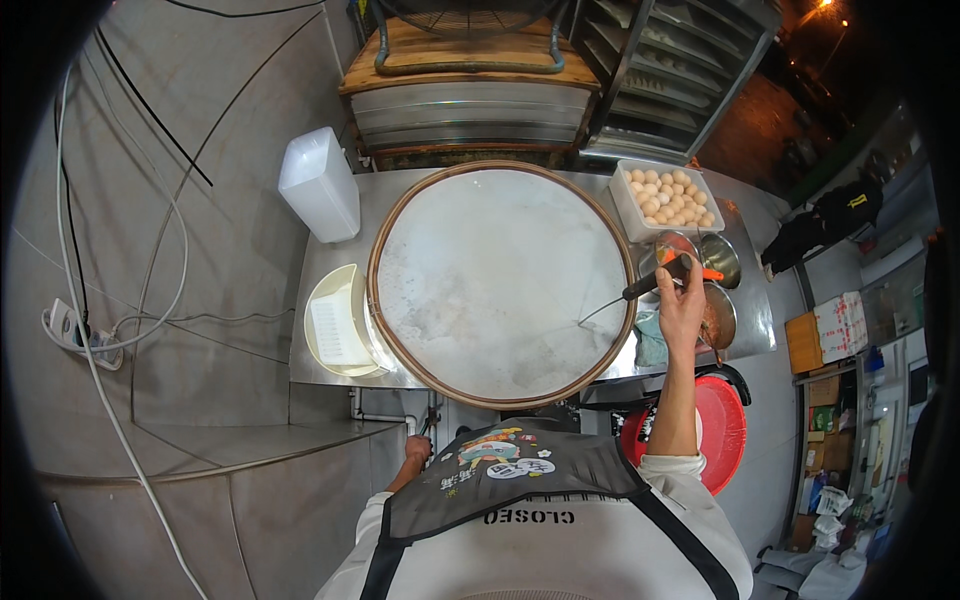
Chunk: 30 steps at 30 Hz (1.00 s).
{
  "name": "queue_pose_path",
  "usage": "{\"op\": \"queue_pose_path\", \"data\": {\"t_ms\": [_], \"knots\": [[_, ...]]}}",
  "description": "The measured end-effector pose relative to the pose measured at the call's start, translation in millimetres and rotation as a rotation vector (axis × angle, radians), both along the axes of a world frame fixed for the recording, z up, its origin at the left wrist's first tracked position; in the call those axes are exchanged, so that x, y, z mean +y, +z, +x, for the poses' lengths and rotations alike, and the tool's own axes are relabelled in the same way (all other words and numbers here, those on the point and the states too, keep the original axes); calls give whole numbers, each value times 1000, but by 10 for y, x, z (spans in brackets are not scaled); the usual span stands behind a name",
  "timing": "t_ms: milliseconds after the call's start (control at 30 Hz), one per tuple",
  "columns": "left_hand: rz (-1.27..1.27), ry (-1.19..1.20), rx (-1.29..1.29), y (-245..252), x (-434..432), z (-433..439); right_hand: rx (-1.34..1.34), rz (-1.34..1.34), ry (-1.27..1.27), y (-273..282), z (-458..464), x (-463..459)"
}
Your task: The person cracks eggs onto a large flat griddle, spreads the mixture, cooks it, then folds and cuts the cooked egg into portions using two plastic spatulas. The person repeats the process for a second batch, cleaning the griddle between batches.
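Observation:
A wide round griddle plate (495, 277) with a brown rim lies before me, its pale surface marked by grey patches. My right hand (681, 304) grips the dark handle (646, 283) of a thin-bladed metal tool. The blade (600, 312) appears edge-on and reaches over the griddle's right side, its tip at or just above the surface. Below the table's front edge, my left hand (418, 448) is curled beside a white pipe (409, 421) and a thin dark part; whether it grips anything is unclear. A green cloth (651, 339) lies below the tool handle.
At right stand a tub of eggs (667, 199), metal bowls (720, 260) and a bowl of reddish sauce (718, 319). A white plastic container (321, 186) and a cream bin (337, 322) stand left. A red basin (724, 435) sits below the table's right. Behind is a tray rack (667, 75).

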<state>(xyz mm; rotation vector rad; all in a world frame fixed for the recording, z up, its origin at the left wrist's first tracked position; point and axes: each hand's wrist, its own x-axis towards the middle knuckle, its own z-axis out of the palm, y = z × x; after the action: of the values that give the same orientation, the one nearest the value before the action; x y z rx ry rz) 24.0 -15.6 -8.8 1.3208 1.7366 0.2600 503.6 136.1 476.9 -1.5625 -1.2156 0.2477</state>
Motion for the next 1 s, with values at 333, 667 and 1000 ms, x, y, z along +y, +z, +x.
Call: {"op": "queue_pose_path", "data": {"t_ms": [333,667,1000], "knots": [[-175,296,-198,370,36,122,-20,56,0,-7,-9,13],[-57,168,-219,320,-1,72,22,74,27,-13,-10,7],[-193,404,-240,493,58,189,-18,67,1,-1,-25,5]]}}
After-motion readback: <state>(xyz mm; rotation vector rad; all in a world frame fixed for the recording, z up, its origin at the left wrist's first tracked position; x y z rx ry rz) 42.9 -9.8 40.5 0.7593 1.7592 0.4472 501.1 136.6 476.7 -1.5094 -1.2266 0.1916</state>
